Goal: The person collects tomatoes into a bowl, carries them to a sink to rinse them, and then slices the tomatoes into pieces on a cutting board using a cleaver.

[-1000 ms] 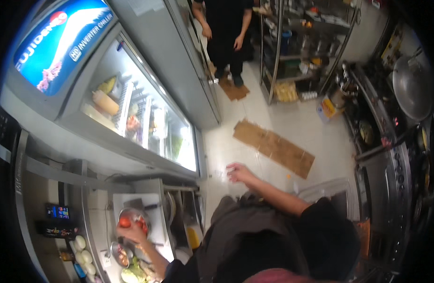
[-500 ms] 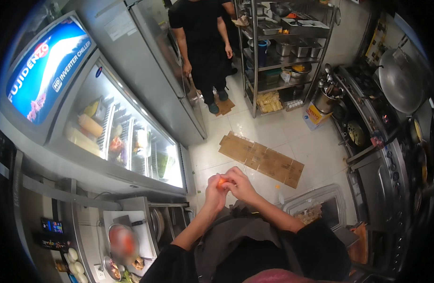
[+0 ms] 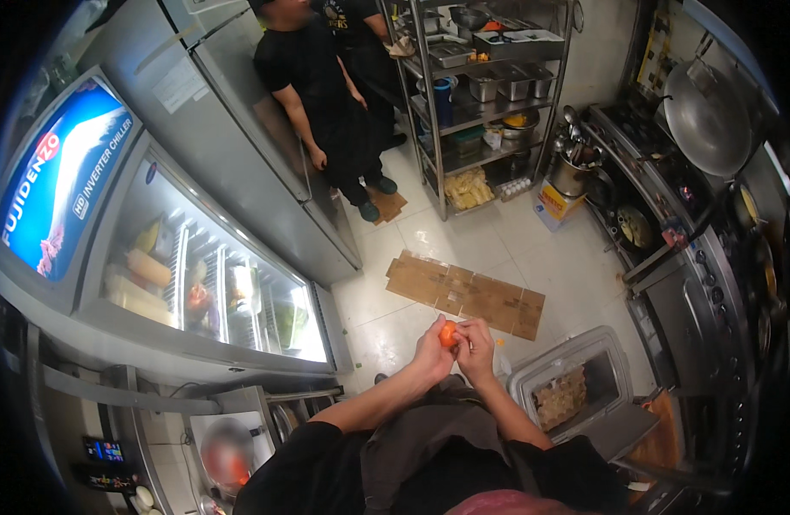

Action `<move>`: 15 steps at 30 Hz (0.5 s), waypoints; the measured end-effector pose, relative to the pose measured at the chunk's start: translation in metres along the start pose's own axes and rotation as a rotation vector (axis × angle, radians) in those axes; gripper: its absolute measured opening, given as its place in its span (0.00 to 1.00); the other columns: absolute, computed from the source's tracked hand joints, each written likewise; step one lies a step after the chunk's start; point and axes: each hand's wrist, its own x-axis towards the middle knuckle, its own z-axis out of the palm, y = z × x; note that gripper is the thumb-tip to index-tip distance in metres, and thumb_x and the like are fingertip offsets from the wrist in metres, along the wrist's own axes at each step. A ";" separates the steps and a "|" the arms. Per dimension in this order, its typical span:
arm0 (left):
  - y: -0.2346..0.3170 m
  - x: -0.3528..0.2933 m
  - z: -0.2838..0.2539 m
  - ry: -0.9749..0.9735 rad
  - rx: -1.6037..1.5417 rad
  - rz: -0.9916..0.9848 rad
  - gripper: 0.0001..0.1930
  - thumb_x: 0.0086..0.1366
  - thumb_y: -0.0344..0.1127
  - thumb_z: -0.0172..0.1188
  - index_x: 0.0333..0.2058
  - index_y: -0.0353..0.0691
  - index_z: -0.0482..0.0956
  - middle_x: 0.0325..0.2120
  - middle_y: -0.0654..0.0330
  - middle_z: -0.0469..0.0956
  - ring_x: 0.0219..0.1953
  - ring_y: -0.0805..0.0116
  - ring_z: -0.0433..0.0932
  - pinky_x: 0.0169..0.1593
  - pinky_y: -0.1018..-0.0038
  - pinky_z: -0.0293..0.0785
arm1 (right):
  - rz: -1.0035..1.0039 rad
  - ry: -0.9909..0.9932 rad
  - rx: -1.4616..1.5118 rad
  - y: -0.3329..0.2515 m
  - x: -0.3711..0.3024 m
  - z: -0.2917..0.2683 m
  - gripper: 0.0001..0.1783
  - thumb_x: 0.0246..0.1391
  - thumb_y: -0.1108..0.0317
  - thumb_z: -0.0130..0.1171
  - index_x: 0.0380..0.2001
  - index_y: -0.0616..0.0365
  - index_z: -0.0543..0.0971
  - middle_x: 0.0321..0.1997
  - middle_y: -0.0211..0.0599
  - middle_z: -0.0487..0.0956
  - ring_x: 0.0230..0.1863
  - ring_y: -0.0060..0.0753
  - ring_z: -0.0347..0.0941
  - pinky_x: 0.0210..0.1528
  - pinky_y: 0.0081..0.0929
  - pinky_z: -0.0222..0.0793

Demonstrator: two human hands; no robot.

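In front of my body, a small round orange-red tomato (image 3: 448, 333) is held up between both hands. My left hand (image 3: 431, 354) is closed around its left side. The fingers of my right hand (image 3: 475, 350) are bent and pinch at its right side. Below and to the right of my hands stands a grey open bin (image 3: 517, 378) with brownish scraps inside. A metal bowl (image 3: 213, 438) with blurred red-orange contents rests on the counter at the lower left.
Flattened cardboard (image 3: 463, 292) lies on the tiled floor ahead. A lit glass-door chiller (image 3: 214, 292) stands on the left, a stove (image 3: 699, 232) on the right. Two people in black (image 3: 313, 103) stand at the back beside a metal shelf rack (image 3: 489, 112).
My hands and the tomato have shifted to the right and show more of the tomato. The view has tilted, so more of the bin and the people shows.
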 end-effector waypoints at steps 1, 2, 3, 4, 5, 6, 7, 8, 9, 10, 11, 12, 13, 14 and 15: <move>-0.004 0.002 0.007 0.010 -0.118 -0.020 0.17 0.83 0.51 0.50 0.45 0.42 0.75 0.39 0.61 0.77 0.40 0.68 0.76 0.45 0.68 0.77 | -0.031 0.034 -0.052 0.000 -0.001 -0.002 0.04 0.58 0.79 0.65 0.37 0.64 0.81 0.42 0.49 0.80 0.41 0.50 0.80 0.42 0.38 0.78; -0.005 0.006 0.012 0.007 -0.113 -0.026 0.17 0.83 0.51 0.50 0.45 0.42 0.75 0.39 0.61 0.77 0.40 0.68 0.76 0.45 0.68 0.77 | -0.029 0.040 -0.056 0.000 0.000 -0.002 0.04 0.58 0.79 0.65 0.37 0.64 0.81 0.42 0.49 0.80 0.41 0.50 0.80 0.42 0.38 0.78; -0.005 0.012 0.017 0.009 -0.104 -0.048 0.18 0.84 0.51 0.49 0.45 0.41 0.74 0.38 0.60 0.77 0.40 0.67 0.76 0.47 0.67 0.78 | -0.034 0.076 -0.088 0.001 0.004 -0.002 0.04 0.58 0.80 0.63 0.37 0.64 0.79 0.42 0.49 0.78 0.41 0.51 0.79 0.42 0.39 0.77; -0.008 0.017 0.018 0.012 -0.096 -0.077 0.18 0.84 0.51 0.48 0.45 0.40 0.74 0.38 0.59 0.76 0.40 0.65 0.77 0.48 0.66 0.80 | -0.033 0.111 -0.124 0.003 0.005 -0.004 0.04 0.58 0.82 0.61 0.36 0.64 0.77 0.41 0.50 0.77 0.41 0.52 0.78 0.42 0.40 0.76; -0.011 0.026 0.015 0.014 -0.097 -0.083 0.18 0.84 0.51 0.48 0.45 0.40 0.74 0.38 0.59 0.76 0.40 0.65 0.77 0.48 0.66 0.80 | -0.028 0.111 -0.129 0.004 0.007 -0.007 0.04 0.58 0.82 0.61 0.36 0.64 0.77 0.41 0.50 0.77 0.41 0.52 0.78 0.42 0.40 0.76; -0.013 0.037 0.009 -0.001 -0.074 -0.084 0.20 0.84 0.53 0.47 0.45 0.41 0.74 0.39 0.58 0.77 0.41 0.64 0.77 0.51 0.65 0.80 | -0.026 0.069 -0.132 0.006 0.010 -0.010 0.06 0.57 0.83 0.59 0.36 0.64 0.75 0.41 0.50 0.76 0.41 0.53 0.76 0.43 0.42 0.76; -0.015 0.042 0.006 -0.010 -0.054 -0.082 0.21 0.84 0.54 0.46 0.44 0.41 0.74 0.40 0.57 0.78 0.43 0.63 0.78 0.54 0.65 0.79 | -0.021 0.020 -0.131 0.008 0.011 -0.012 0.07 0.56 0.84 0.58 0.37 0.64 0.74 0.41 0.51 0.75 0.40 0.54 0.75 0.43 0.44 0.75; -0.017 0.046 0.002 -0.003 -0.063 -0.081 0.21 0.84 0.54 0.46 0.44 0.41 0.74 0.40 0.57 0.78 0.43 0.63 0.78 0.54 0.65 0.79 | -0.018 0.009 -0.129 0.010 0.011 -0.013 0.07 0.56 0.84 0.58 0.37 0.64 0.74 0.41 0.51 0.75 0.40 0.54 0.75 0.43 0.44 0.75; -0.020 0.050 -0.001 -0.004 -0.070 -0.042 0.19 0.84 0.53 0.48 0.45 0.41 0.73 0.39 0.57 0.77 0.43 0.64 0.78 0.54 0.64 0.79 | -0.016 -0.020 -0.122 0.012 0.011 -0.014 0.07 0.56 0.84 0.57 0.36 0.64 0.73 0.41 0.51 0.74 0.41 0.54 0.74 0.44 0.43 0.75; -0.024 0.050 -0.003 0.003 -0.095 0.002 0.18 0.83 0.52 0.50 0.47 0.41 0.72 0.39 0.57 0.77 0.42 0.65 0.77 0.53 0.64 0.79 | -0.015 -0.070 -0.113 0.015 0.010 -0.015 0.06 0.56 0.84 0.56 0.36 0.64 0.73 0.41 0.52 0.74 0.42 0.55 0.74 0.46 0.43 0.74; -0.029 0.046 0.003 0.033 -0.140 0.020 0.18 0.83 0.52 0.50 0.47 0.41 0.72 0.39 0.57 0.77 0.42 0.65 0.77 0.53 0.64 0.79 | -0.012 -0.126 -0.101 0.020 0.006 -0.017 0.06 0.56 0.84 0.56 0.36 0.64 0.73 0.41 0.52 0.74 0.42 0.55 0.74 0.46 0.43 0.74; -0.037 0.041 0.021 0.128 0.059 0.153 0.14 0.82 0.47 0.54 0.48 0.41 0.71 0.39 0.58 0.76 0.42 0.65 0.76 0.53 0.64 0.78 | -0.033 -0.110 -0.183 0.028 0.002 -0.023 0.05 0.58 0.83 0.55 0.37 0.64 0.73 0.41 0.52 0.74 0.42 0.53 0.74 0.46 0.41 0.74; -0.044 0.041 0.032 0.241 0.252 0.284 0.13 0.80 0.43 0.57 0.50 0.41 0.69 0.39 0.58 0.75 0.42 0.65 0.76 0.53 0.64 0.77 | -0.070 -0.106 -0.254 0.035 -0.002 -0.027 0.03 0.59 0.81 0.54 0.37 0.65 0.73 0.41 0.51 0.74 0.43 0.52 0.74 0.47 0.39 0.73; -0.053 0.052 0.020 0.174 0.524 0.656 0.14 0.77 0.38 0.61 0.51 0.42 0.67 0.39 0.58 0.75 0.42 0.65 0.75 0.52 0.65 0.77 | 0.015 -0.064 -0.172 0.038 -0.010 -0.022 0.02 0.63 0.78 0.53 0.38 0.64 0.73 0.42 0.49 0.75 0.44 0.48 0.74 0.48 0.38 0.73; -0.060 0.064 0.012 0.118 0.827 0.999 0.17 0.73 0.34 0.64 0.52 0.42 0.65 0.40 0.58 0.74 0.43 0.65 0.75 0.51 0.66 0.76 | 0.105 -0.020 -0.111 0.039 -0.015 -0.020 0.03 0.67 0.75 0.51 0.39 0.64 0.72 0.42 0.46 0.75 0.46 0.43 0.74 0.49 0.36 0.73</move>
